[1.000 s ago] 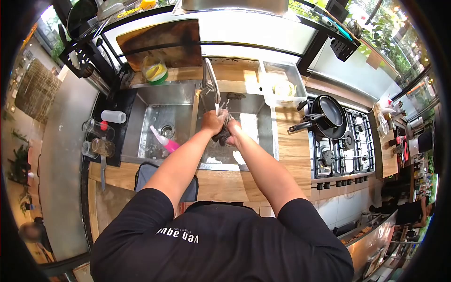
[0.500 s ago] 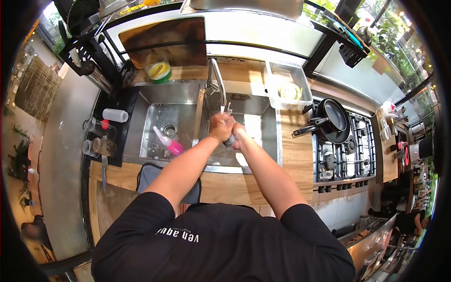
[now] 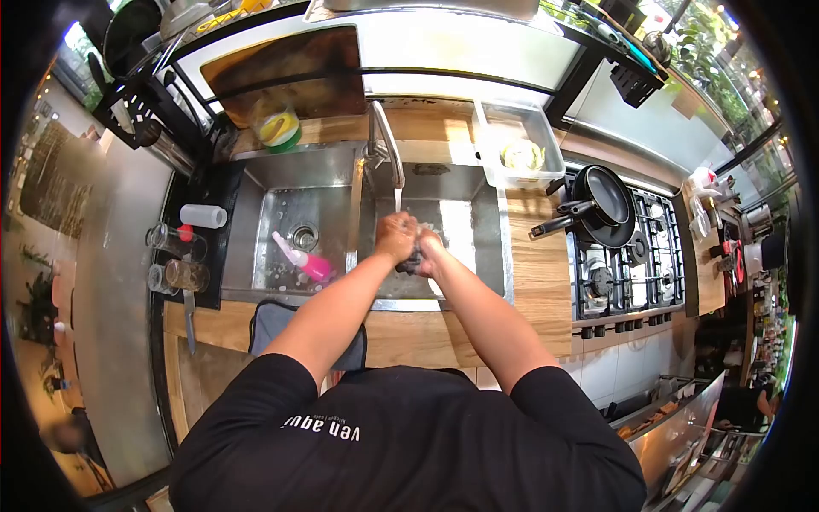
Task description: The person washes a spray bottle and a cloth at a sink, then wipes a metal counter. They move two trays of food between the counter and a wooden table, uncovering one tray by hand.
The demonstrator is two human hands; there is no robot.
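My left hand (image 3: 396, 238) and my right hand (image 3: 430, 253) are together over the right sink basin (image 3: 488, 230), under the running faucet (image 3: 388, 145). Between them they squeeze a wet, crumpled dark grey cloth (image 3: 411, 262), mostly hidden by the fingers. Water falls from the spout onto the hands. A squeeze bottle with pink liquid (image 3: 314, 267) lies on its side in the left basin (image 3: 277, 222).
A folded grey cloth (image 3: 350, 348) hangs over the counter's front edge. A knife (image 3: 189, 320), glass jars (image 3: 186, 275) and a white bottle (image 3: 203, 216) lie at left. To the right are a clear plastic bin (image 3: 550, 158) and frying pans (image 3: 607, 200) on a stove.
My hands have shifted slightly, and more of the dark cloth shows beneath the fingers. The whole view has moved a little; the water keeps running.
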